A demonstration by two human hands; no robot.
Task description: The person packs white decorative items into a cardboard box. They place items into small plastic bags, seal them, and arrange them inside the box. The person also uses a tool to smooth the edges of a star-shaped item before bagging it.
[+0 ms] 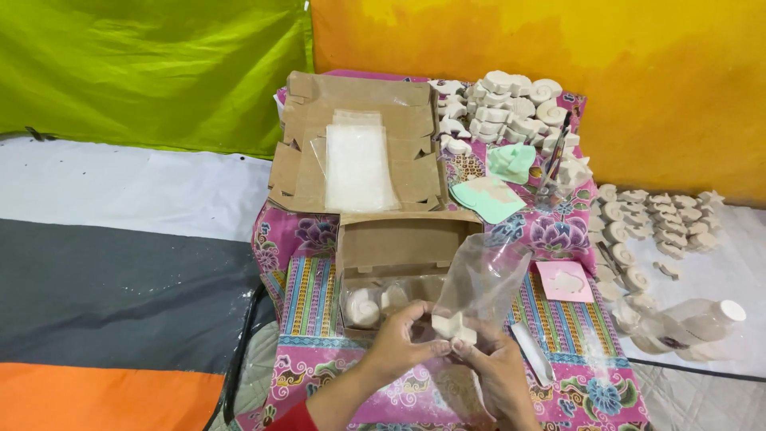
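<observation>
Plaster shape [453, 329], white, sits at the cloth's near edge, pinched between the fingers of left hand [399, 343] and right hand [499, 367], its top inside the clear bag's [483, 275] mouth, beside the open box [399, 263].

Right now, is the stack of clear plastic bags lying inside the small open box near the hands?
No, the stack of clear bags lies on the flattened cardboard behind the small box.

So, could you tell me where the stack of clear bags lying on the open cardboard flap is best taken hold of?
Probably by the near short edge of the stack of clear bags, coming from the front. It lies flat on the cardboard flap with that edge slightly fanned and nearest the person, so fingers could slide under and pinch it.
</observation>
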